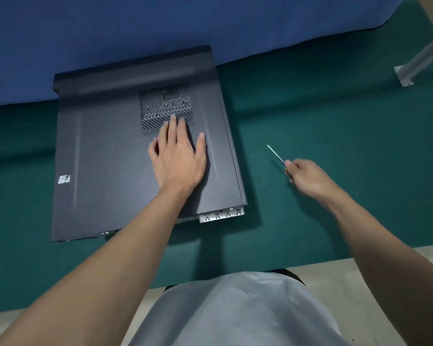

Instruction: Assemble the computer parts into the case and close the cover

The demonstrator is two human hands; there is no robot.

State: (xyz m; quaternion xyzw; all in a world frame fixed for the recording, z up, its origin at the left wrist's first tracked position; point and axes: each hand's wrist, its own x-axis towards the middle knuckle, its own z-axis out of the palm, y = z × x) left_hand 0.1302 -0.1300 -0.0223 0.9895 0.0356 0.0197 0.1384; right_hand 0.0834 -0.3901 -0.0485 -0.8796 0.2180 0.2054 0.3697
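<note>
Cover sitting closed on case; my left hand pressing flat, fingers straight, steadying it. Right hand gripping screwdriver, probably readying for screws.

- A pale grey shirt of smooth, lightly creased fabric covers the torso at the bottom of the view
- Both forearms are bare up to the frame's edge
- The left hand and the right hand are bare

Bare green desk right of computer case: passable, save right hand gripping screwdriver there. Blocked behind case by blue cloth; far right by metal post. Case top occupied by flat left hand.
</note>
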